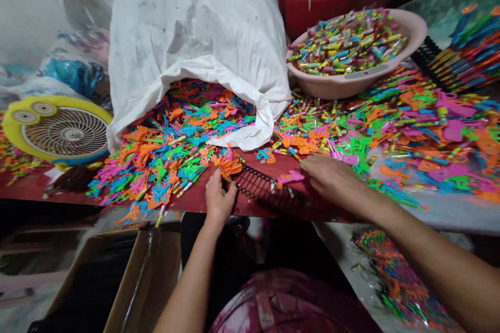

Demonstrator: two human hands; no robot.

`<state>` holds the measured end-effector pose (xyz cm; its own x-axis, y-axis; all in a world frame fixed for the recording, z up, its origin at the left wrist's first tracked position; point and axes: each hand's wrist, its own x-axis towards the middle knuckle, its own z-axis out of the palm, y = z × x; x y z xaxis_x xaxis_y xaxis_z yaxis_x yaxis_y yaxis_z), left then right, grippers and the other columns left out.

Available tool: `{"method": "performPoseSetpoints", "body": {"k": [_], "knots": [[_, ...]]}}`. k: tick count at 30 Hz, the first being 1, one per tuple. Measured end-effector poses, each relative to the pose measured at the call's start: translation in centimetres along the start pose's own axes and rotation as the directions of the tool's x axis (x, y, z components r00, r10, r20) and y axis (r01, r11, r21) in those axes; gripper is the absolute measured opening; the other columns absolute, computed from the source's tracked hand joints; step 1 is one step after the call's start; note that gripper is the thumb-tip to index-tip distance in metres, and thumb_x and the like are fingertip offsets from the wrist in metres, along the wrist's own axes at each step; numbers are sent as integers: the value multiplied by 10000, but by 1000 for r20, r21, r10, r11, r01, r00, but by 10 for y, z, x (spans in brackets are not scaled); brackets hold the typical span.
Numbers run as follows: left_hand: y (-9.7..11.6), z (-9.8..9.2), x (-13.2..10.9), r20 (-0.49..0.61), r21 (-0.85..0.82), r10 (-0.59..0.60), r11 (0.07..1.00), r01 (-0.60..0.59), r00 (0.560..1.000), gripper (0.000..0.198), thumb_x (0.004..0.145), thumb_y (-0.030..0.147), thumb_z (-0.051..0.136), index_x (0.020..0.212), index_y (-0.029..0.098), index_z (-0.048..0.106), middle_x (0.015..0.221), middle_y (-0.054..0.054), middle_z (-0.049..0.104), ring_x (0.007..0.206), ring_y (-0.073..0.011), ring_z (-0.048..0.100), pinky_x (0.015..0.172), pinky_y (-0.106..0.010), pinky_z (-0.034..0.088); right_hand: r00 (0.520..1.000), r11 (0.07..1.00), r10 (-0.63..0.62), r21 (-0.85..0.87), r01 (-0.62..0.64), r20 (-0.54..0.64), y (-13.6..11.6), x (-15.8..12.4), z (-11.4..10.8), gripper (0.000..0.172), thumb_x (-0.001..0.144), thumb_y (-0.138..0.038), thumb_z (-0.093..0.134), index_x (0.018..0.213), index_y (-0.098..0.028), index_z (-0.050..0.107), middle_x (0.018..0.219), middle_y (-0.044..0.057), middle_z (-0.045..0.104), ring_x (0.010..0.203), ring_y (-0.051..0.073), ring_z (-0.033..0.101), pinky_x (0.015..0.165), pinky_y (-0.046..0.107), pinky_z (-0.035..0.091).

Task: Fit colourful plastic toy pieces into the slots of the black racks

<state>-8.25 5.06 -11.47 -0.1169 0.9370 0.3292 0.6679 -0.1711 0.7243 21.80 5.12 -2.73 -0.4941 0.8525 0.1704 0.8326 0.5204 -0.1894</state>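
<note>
My left hand (221,199) is curled at the table's front edge, thumb and fingers closed on a small bunch of orange plastic pieces (230,166). From there a black lattice strip with square openings (253,183) runs to the right along the red tabletop. My right hand (330,182) is closed, its fingertips bent down beside the strip's far end. What it grips is blurred and partly hidden. A pink plastic piece (291,177) lies over the strip just left of those fingers, and a blue and yellow stick (294,153) touches or nearly touches them.
A white sack (203,21) spills colourful plastic pieces (156,166) onto the table. Behind stands a pink basin (332,86) of small wrapped tubes, with a red tub (291,10) beyond. A yellow fan (58,130) sits left, an open carton (130,270) below. More pieces (449,140) are heaped right.
</note>
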Motion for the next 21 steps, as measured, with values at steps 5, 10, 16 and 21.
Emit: {"method": "performPoseSetpoints", "body": {"k": [5, 10, 16, 21], "knots": [[-11, 2, 11, 85, -118, 15, 993, -5, 996, 446, 790, 175, 571, 1233, 222, 557, 1153, -55, 667, 1078, -222, 609, 984, -383, 465, 999, 692, 37, 722, -4, -30, 0, 30, 5, 174, 834, -256, 601, 955, -196, 710, 840, 21, 686, 755, 172, 611, 702, 284, 456], [-14, 2, 25, 198, -241, 110, 969, -60, 974, 438, 814, 168, 527, 1248, 215, 554, 1231, -58, 644, 1150, -215, 595, 1042, -382, 439, 996, 285, 24, 954, -89, 86, -22, 66, 37, 187, 751, -307, 723, 891, -184, 715, 862, 24, 700, 767, 154, 645, 722, 293, 512], [-6, -2, 32, 243, -184, 105, 981, -61, 964, 428, 811, 179, 513, 1239, 176, 541, 1230, -87, 631, 1168, -241, 567, 1059, -425, 417, 976, 147, 190, 980, -137, 108, -31, 83, 69, 264, 728, -356, 764, 893, -190, 643, 759, -9, 672, 652, 131, 626, 659, 288, 531], [-2, -4, 32, 250, -142, 109, 987, -75, 962, 458, 801, 176, 501, 1257, 176, 536, 1189, -96, 628, 1154, -258, 562, 1045, -432, 415, 969, 386, 246, 920, -70, -29, -32, 80, 84, 199, 778, -349, 719, 896, -195, 677, 792, 3, 682, 666, 133, 593, 657, 277, 504]]}}
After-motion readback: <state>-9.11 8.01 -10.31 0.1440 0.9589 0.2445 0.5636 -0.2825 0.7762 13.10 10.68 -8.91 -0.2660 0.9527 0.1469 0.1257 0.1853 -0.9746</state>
